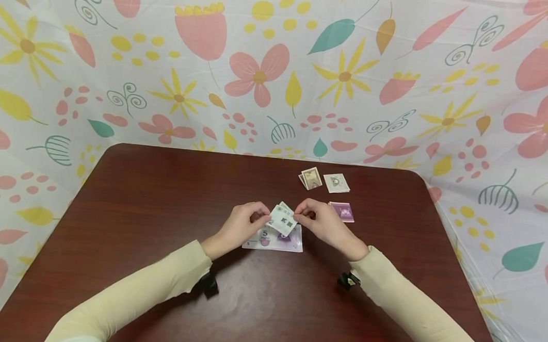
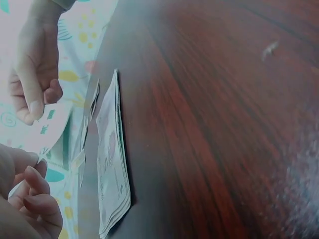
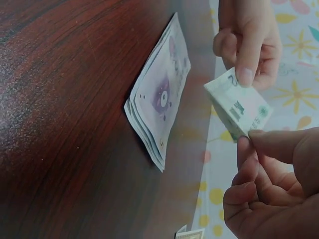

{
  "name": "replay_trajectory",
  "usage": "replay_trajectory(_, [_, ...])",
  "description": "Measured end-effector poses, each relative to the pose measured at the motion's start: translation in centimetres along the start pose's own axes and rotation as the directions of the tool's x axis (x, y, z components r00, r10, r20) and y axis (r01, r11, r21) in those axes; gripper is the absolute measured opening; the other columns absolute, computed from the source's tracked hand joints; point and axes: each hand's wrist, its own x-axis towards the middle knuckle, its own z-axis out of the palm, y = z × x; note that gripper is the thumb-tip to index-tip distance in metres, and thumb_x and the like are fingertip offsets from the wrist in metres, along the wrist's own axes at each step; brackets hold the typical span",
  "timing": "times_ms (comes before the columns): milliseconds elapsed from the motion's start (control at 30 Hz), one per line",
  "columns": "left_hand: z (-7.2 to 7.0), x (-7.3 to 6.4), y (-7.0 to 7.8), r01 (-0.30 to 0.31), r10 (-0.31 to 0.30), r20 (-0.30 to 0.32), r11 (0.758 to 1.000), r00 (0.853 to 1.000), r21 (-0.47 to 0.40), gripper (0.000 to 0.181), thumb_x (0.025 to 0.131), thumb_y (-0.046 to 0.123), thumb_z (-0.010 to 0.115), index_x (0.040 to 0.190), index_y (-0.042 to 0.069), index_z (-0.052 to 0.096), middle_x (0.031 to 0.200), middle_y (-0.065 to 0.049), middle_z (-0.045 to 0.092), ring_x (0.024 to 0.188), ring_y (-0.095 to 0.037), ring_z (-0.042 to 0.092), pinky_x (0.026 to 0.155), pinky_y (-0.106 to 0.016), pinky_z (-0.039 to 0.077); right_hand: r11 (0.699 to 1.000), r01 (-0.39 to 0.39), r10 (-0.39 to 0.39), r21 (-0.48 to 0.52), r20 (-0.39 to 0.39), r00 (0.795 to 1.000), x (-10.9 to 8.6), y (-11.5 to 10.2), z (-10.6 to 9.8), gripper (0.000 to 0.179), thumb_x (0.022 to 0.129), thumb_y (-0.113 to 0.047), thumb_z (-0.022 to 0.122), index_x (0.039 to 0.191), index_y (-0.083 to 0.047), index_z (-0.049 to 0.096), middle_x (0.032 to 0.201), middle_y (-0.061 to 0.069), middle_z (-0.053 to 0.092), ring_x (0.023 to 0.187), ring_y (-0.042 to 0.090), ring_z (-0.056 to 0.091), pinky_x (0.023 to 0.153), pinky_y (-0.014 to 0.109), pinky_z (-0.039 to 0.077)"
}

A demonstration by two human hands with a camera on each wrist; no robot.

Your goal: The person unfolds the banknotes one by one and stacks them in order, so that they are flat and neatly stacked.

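A pale green folded banknote [image 1: 283, 219], marked with a 2, is held up above the table between both hands. The left hand [image 1: 241, 224] pinches one side of it with thumb and fingertips. From the opposite side, the right hand [image 1: 328, 224] pinches it the same way. In the right wrist view the banknote [image 3: 239, 107] shows a folded edge. Just below the hands lies a stack of purple-and-white banknotes [image 1: 255, 242] marked 5, several thick in the left wrist view. The far part of that stack is hidden behind the green note.
Right of the right hand lies a folded purple note [image 1: 343, 212], partly covered by that hand. Further back rest folded brownish notes [image 1: 312, 178] and a folded pale grey note [image 1: 336, 183]. Behind the dark wooden table [image 1: 161, 196] hangs a flowered cloth [image 1: 258, 118].
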Motion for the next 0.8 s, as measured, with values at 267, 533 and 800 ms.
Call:
replay_trajectory(267, [-0.5,-0.3,0.3,-0.003,0.002,-0.030,0.999,1.000,-0.044,0.005,0.095,0.007,0.076,0.093,0.010,0.073,0.084,0.001,0.069,0.071,-0.010,0.058,0.067,-0.024,0.050,0.998,0.031,-0.028,0.046,-0.061,0.998,-0.2,0.7,-0.3,0.005,0.098,-0.008,0.071,0.102,-0.005,0.071,0.087,0.005,0.073,0.073,0.015,0.059,0.064,0.027,0.046])
replay_trajectory(533, [-0.8,-0.6,-0.1,0.024,-0.023,0.008,0.982,1.000,-0.190,0.004,0.095,0.006,0.075,0.093,0.009,0.073,0.081,-0.001,0.070,0.070,-0.009,0.057,0.063,-0.022,0.046,1.000,0.011,-0.012,-0.013,-0.040,0.999,-0.1,1.6,0.0,0.026,0.091,0.003,0.071,0.117,0.004,0.068,0.098,0.013,0.072,0.077,0.020,0.061,0.068,0.032,0.048])
replay_trajectory(800, [-1.3,-0.9,-0.5,0.100,-0.096,0.029,0.917,0.995,-0.386,0.004,0.097,0.003,0.072,0.098,0.000,0.072,0.082,-0.011,0.067,0.062,-0.008,0.053,0.055,-0.021,0.043,0.993,-0.071,0.066,0.100,0.054,0.996,-0.4,2.0,0.5,0.019,0.093,-0.006,0.075,0.110,0.000,0.070,0.096,0.011,0.071,0.069,0.017,0.060,0.061,0.028,0.050])
